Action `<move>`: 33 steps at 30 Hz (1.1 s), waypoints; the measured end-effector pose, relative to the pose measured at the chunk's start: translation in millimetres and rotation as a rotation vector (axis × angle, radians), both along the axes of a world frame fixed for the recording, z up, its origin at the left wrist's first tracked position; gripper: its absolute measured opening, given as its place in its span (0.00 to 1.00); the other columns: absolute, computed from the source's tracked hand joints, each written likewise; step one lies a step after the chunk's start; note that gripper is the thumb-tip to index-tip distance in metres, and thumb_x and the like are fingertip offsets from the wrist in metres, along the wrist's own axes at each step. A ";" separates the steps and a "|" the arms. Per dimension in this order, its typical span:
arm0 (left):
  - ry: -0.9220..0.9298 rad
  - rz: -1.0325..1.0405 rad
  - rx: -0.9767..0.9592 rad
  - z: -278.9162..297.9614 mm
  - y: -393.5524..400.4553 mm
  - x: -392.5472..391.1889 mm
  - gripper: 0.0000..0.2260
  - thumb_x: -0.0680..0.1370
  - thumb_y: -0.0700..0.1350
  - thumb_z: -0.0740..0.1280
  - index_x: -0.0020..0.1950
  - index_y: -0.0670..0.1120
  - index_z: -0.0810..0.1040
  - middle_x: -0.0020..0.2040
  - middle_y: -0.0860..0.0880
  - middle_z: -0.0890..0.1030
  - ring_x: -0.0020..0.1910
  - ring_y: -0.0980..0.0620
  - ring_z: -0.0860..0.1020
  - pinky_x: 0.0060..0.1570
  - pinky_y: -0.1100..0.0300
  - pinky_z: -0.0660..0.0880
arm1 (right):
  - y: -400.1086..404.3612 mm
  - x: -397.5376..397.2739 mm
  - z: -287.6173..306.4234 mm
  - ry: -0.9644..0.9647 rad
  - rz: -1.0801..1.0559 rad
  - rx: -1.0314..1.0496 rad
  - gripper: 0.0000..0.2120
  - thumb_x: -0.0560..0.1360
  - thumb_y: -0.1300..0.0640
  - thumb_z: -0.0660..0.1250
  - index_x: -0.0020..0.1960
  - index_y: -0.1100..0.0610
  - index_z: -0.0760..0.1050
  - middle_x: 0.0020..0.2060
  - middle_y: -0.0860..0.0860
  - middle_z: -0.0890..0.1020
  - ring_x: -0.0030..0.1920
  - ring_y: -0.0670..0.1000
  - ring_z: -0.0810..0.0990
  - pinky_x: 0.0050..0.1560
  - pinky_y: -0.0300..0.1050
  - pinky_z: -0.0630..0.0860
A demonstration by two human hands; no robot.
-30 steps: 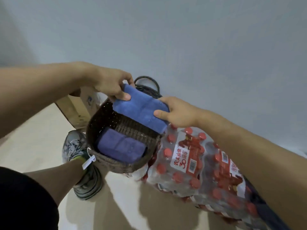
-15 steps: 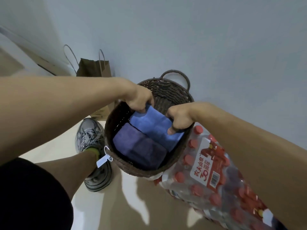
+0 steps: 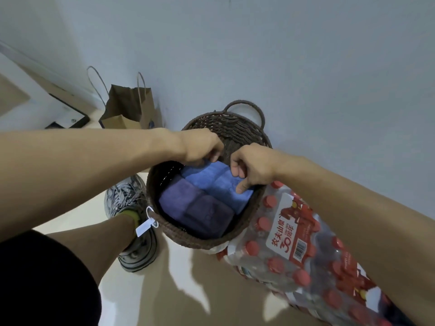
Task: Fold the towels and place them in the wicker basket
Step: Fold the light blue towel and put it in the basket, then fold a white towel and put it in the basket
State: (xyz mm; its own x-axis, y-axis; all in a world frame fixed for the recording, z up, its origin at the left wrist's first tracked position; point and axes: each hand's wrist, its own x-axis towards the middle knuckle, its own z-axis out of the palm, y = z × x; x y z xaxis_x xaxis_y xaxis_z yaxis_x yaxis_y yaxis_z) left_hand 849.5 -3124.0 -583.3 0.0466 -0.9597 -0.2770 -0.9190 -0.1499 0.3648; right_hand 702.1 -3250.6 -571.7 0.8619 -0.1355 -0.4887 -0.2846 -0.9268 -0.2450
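Landmark: the wicker basket [image 3: 164,228] on the floor. Inside it the folded blue towel [image 3: 211,184] lies flat beside the purple towel [image 3: 200,208], filling the side toward the bottle pack [image 3: 294,243]. Left hand [image 3: 200,147] and right hand [image 3: 249,165] each pinch a far corner, probably to keep the fold square while seating it.

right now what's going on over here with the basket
A person is putting folded towels away. Both hands reach into the wicker basket on the floor: the left hand and right hand are at the far edge of a blue towel, setting it beside a purple towel already inside. A pack of water bottles lies against the basket.
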 end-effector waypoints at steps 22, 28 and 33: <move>0.037 -0.206 -0.041 101.8 -59.7 -145.9 0.06 0.75 0.53 0.70 0.47 0.51 0.80 0.39 0.57 0.82 0.38 0.57 0.80 0.37 0.65 0.73 | -43.4 -276.3 141.2 -0.231 -0.420 -0.048 0.14 0.67 0.40 0.75 0.47 0.47 0.79 0.38 0.42 0.82 0.40 0.39 0.80 0.41 0.30 0.74; 0.260 -0.353 -0.032 99.0 -118.4 -309.9 0.07 0.73 0.50 0.74 0.47 0.50 0.80 0.40 0.57 0.81 0.35 0.62 0.77 0.36 0.71 0.72 | -74.7 -441.9 128.0 -0.045 -0.762 -0.257 0.16 0.68 0.38 0.74 0.48 0.47 0.78 0.46 0.45 0.82 0.43 0.45 0.79 0.41 0.34 0.70; 0.359 -0.290 -0.051 48.7 -155.0 -434.6 0.19 0.75 0.48 0.72 0.63 0.44 0.75 0.61 0.45 0.77 0.56 0.46 0.77 0.55 0.57 0.74 | -85.2 -513.5 71.8 -0.058 -1.022 -0.291 0.32 0.70 0.45 0.75 0.69 0.53 0.70 0.61 0.60 0.76 0.57 0.59 0.78 0.57 0.47 0.73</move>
